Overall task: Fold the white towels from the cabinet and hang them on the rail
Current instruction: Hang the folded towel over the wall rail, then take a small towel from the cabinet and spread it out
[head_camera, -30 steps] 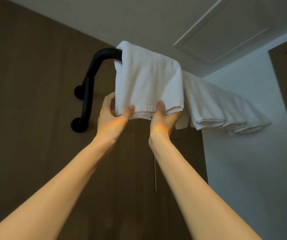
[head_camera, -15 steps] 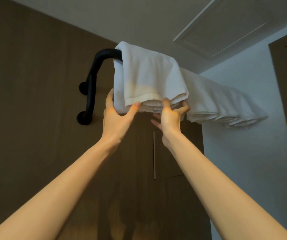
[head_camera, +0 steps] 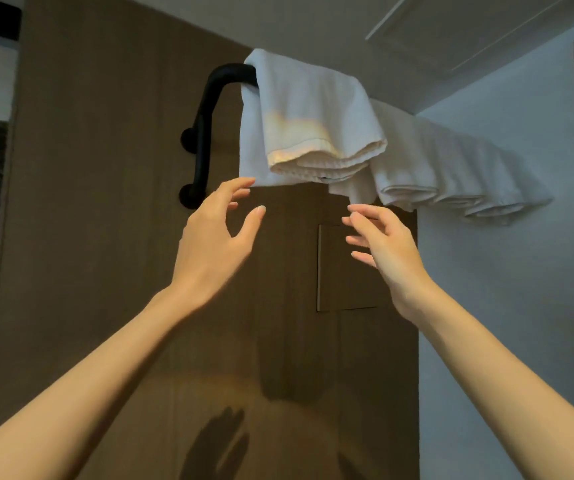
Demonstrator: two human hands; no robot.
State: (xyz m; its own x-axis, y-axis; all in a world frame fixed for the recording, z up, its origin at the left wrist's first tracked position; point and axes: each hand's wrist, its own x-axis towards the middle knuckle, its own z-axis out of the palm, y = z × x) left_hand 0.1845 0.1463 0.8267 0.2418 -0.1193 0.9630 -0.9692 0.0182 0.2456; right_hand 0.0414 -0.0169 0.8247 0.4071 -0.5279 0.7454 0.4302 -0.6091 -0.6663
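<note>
Hanging over the black rail [head_camera: 206,140], the nearest white towel [head_camera: 313,116] is folded and draped right at the rail's left end, just where the bar curves down to its two round mounts on the brown wood panel [head_camera: 105,202]. Its layered hems dangle on the near side, and there's a warm patch of light across the front of it. To the right of it, the other towels [head_camera: 452,168] are lined up along the same rail, folded and overlapping one another, running out toward the white wall [head_camera: 503,306]. Both hands are raised underneath and neither one has hold of anything. The left hand [head_camera: 213,237] is below the towel's lower left corner with its fingers [head_camera: 240,184] spread and gently curved; the index tip is right by that corner, and honestly I can't tell if it brushes the cloth or not. The right hand [head_camera: 386,244] is under the towel's right side, fingers loose and spread, pointing left, clearly apart from the fabric. You can see hand shadows [head_camera: 219,441] low on the panel, plus a ceiling hatch [head_camera: 469,36] up top right.
</note>
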